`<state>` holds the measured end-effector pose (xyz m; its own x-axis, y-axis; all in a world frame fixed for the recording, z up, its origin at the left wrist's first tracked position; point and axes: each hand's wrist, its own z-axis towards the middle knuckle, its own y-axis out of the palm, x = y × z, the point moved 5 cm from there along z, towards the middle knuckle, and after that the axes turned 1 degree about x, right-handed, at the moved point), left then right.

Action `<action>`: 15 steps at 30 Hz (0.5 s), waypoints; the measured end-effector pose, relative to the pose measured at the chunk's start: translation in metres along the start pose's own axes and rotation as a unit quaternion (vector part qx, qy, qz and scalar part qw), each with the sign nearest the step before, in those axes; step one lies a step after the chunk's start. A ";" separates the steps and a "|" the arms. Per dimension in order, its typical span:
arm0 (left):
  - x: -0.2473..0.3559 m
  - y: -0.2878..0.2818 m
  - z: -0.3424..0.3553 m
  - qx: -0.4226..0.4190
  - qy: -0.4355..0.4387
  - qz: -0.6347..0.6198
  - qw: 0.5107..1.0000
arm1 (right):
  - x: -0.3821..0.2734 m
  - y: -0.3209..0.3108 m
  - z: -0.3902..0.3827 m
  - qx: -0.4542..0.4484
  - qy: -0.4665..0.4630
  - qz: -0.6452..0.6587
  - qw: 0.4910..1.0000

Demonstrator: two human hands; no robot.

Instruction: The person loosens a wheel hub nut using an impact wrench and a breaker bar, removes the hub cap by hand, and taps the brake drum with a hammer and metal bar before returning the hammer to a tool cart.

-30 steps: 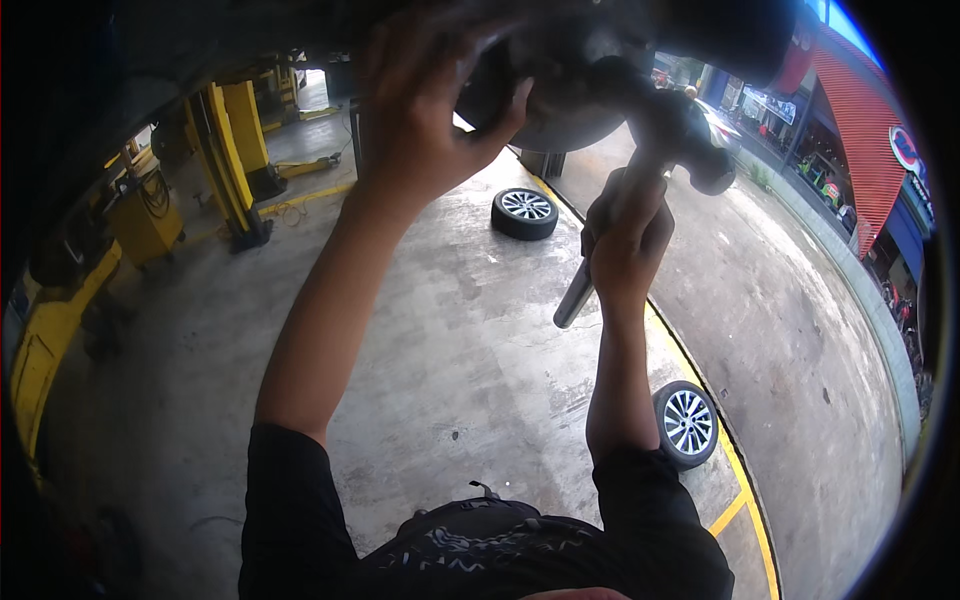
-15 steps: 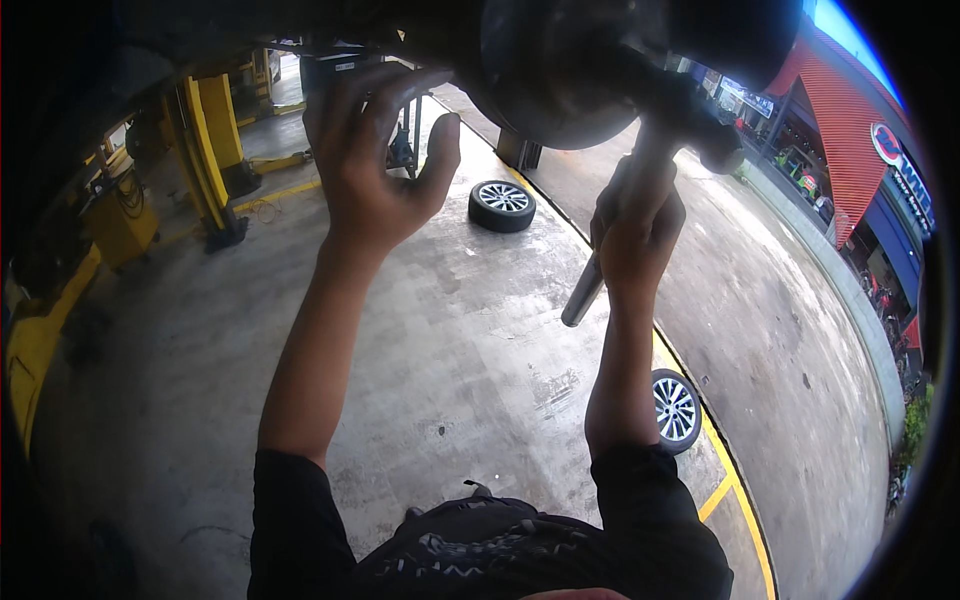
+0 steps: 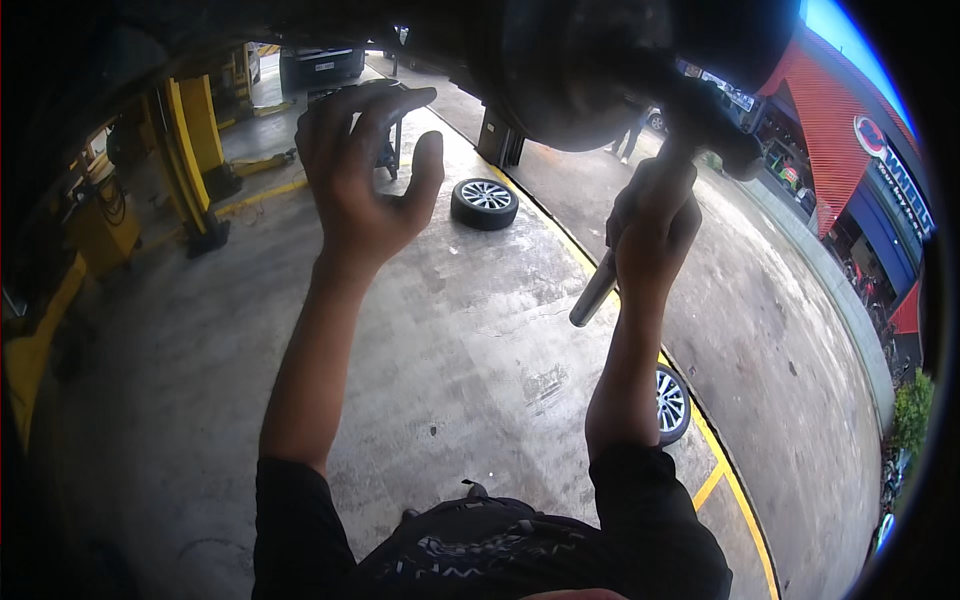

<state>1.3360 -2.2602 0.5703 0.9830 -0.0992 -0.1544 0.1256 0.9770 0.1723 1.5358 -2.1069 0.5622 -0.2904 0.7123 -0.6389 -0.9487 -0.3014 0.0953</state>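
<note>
Overhead at the top of the head view is the dark underside of a vehicle with a round hub part (image 3: 545, 95). My left hand (image 3: 365, 185) is raised to the left of that part, empty, its fingers curved and apart. My right hand (image 3: 650, 220) is closed around a large hammer (image 3: 592, 297), whose metal handle sticks out below the fist. The dark hammer head is up against or just in front of the hub area; I cannot tell whether it touches.
Two loose wheels (image 3: 484, 200) (image 3: 675, 405) lie on the concrete floor (image 3: 480, 350). Yellow lift posts (image 3: 200, 125) and a yellow machine (image 3: 120, 230) are at left. A person's legs (image 3: 625, 140) show in the distance. A red-roofed building (image 3: 815, 120) is at right.
My left hand has come away from the hub, down and to the left, its fingers spreading. My right hand and the hammer have shifted slightly rightward.
</note>
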 end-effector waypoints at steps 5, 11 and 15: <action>0.002 -0.004 -0.001 -0.031 -0.017 0.008 0.999 | -0.010 0.000 0.004 0.026 -0.012 -0.005 1.000; 0.004 -0.007 -0.004 -0.031 -0.025 0.006 0.999 | -0.028 0.000 0.015 0.044 0.042 0.013 0.998; -0.001 -0.010 -0.005 -0.028 -0.027 0.004 0.999 | -0.030 -0.010 0.024 0.051 0.053 0.003 0.997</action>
<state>1.3333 -2.2691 0.5634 0.9901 -0.0991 -0.0995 0.1106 0.9868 0.1182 1.5510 -2.1097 0.5985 -0.2866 0.6382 -0.7145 -0.9563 -0.2361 0.1727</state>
